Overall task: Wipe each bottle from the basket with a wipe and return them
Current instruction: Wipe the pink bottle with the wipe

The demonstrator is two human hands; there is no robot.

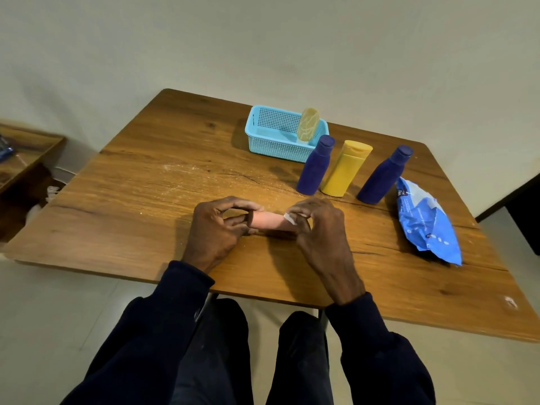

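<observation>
Pink bottle [267, 220]: lying horizontal over the near middle of the bench [146, 176], held between both grips; contact with the wooden top not determinable. Left grip [214, 229]: fingers and thumb curled round the left end of the pink bottle, grasping it. Right grip [317, 229]: fingers curled over the right end of the pink bottle, pinching a white wipe [290, 219] against its surface; only a small corner of the wipe visible between the fingers. Dark sleeves down to both wrists. Light blue perforated basket [274, 147]: on the far part of the bench, right of centre, open at the top. Basket contents: one beige patterned bottle [307, 124], leaning toward the right-hand wall, upper part projecting above the rim. Outside the basket, in a row on the bench between basket and grips: first dark blue bottle [315, 166], standing on its base just beside the front right corner of the basket; yellow bottle [346, 169] with flip cap, standing just beside the first dark blue bottle on its right; second dark blue bottle [384, 175], standing further right, apart from the yellow bottle. All three caps closed. Blue wipe pack [426, 223]: lying flat near the right edge of the bench, upper end just beside the base of the second dark blue bottle, surface crumpled. Low wooden shelf [26, 147]: off the left side of the bench, well apart from the bottles.
</observation>
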